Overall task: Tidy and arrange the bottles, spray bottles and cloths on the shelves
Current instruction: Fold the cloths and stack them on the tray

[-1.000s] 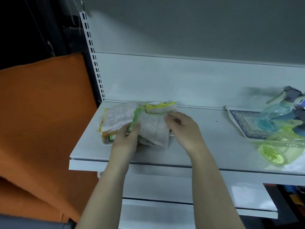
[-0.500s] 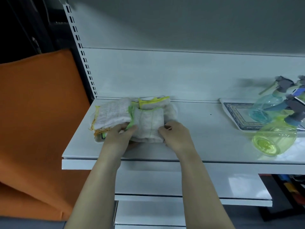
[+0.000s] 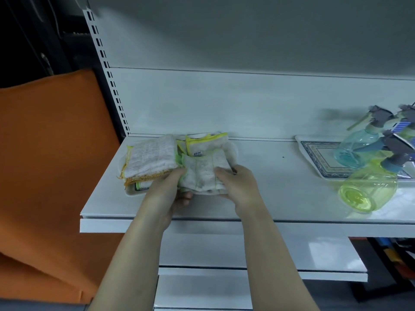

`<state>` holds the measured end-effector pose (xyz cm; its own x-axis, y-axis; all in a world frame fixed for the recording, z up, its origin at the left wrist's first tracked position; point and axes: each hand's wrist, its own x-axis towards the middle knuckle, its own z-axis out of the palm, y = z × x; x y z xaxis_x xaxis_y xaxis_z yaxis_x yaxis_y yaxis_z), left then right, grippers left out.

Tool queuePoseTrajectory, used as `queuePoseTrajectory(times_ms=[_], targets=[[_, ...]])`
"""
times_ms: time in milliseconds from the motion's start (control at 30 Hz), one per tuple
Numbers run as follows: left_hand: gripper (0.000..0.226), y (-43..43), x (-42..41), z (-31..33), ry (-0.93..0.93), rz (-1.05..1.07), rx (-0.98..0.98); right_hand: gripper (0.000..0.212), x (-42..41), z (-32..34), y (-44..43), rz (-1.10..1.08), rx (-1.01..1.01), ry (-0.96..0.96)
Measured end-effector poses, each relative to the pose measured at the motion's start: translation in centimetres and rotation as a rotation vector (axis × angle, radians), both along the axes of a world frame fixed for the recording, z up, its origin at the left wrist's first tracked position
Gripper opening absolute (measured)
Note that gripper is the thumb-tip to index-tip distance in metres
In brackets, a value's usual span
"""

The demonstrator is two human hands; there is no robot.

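Left hand [image 3: 166,189] is curled round the near left edge of a folded white cloth [image 3: 203,176], which is held just above the shelf [image 3: 269,187]. Just beyond and to the left of this hand, a stack of folded cloths [image 3: 150,158] is piled on a small tray [image 3: 132,192]. The stack could be nudged askew if the held cloth is pushed against it carelessly. The cloth's other edge is pinched by the right hand [image 3: 241,187], and the fold could be lost if either grip is loosened too soon. Behind both hands a yellow-edged cloth [image 3: 206,142] is loosely bunched. Well to the right of the right hand, a yellow-green spray bottle [image 3: 368,189] appears to lie on its side near the shelf front, and could be rolled off if knocked.
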<state>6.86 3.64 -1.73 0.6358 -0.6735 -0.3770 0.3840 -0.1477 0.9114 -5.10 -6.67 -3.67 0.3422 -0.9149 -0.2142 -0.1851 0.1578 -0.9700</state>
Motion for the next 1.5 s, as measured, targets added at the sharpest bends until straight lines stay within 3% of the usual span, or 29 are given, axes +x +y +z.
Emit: queuePoseTrajectory(times_ms=[100,233,333,433,500,633,700,800,933,1033,1100,1267,1333,1500], targets=[[0.006,-0.7,-0.2,-0.1,-0.171,0.085,-0.050,0.016,-0.2,0.6,-0.3,-0.024,-0.109,-0.035],[0.035,-2.2,-0.3,1.4,-0.352,0.114,-0.188,0.015,0.2,3.1,-2.1,-0.030,-0.249,-0.107],[0.039,-3.9,0.3,3.0,-0.440,0.078,-0.212,0.016,1.3,5.4,-4.8,-0.020,-0.341,-0.076],[0.038,-5.3,2.0,3.3,-0.560,0.073,-0.038,0.020,2.8,5.7,-7.2,0.012,-0.448,0.193],[0.037,-4.9,3.2,2.5,-0.731,0.101,0.082,0.033,3.4,4.4,-8.2,0.064,-0.501,0.405],[0.030,-2.1,4.1,1.0,-0.943,0.297,0.107,0.032,3.3,1.3,-9.2,0.053,-0.537,0.549],[0.032,-0.6,4.5,0.3,-0.994,0.375,0.131,0.018,3.5,1.1,-9.1,0.060,-0.547,0.557],[0.036,1.1,5.8,-0.8,-0.971,0.419,0.255,0.023,3.7,0.9,-9.3,0.023,-0.553,0.533],[0.047,2.1,7.3,-2.0,-0.759,0.326,0.368,0.032,3.3,1.0,-9.4,0.000,-0.540,0.480],[0.048,2.2,7.1,-1.6,-0.664,0.307,0.309,0.028,4.1,1.9,-8.8,0.011,-0.785,0.533],[0.048,2.1,6.9,-1.3,-0.620,0.302,0.270,0.027,4.9,3.3,-8.3,0.066,-0.875,0.435],[0.051,1.9,7.3,-1.2,-0.546,0.304,0.245,0.019,5.9,5.0,-8.6,0.077,-0.530,0.012],[0.052,2.0,7.4,-1.3,-0.520,0.314,0.231,0.019,5.2,4.1,-8.8,0.078,-0.469,0.075],[0.054,1.9,7.6,-1.6,-0.470,0.322,0.210,0.020,3.9,1.8,-7.8,0.018,-0.641,0.533]])
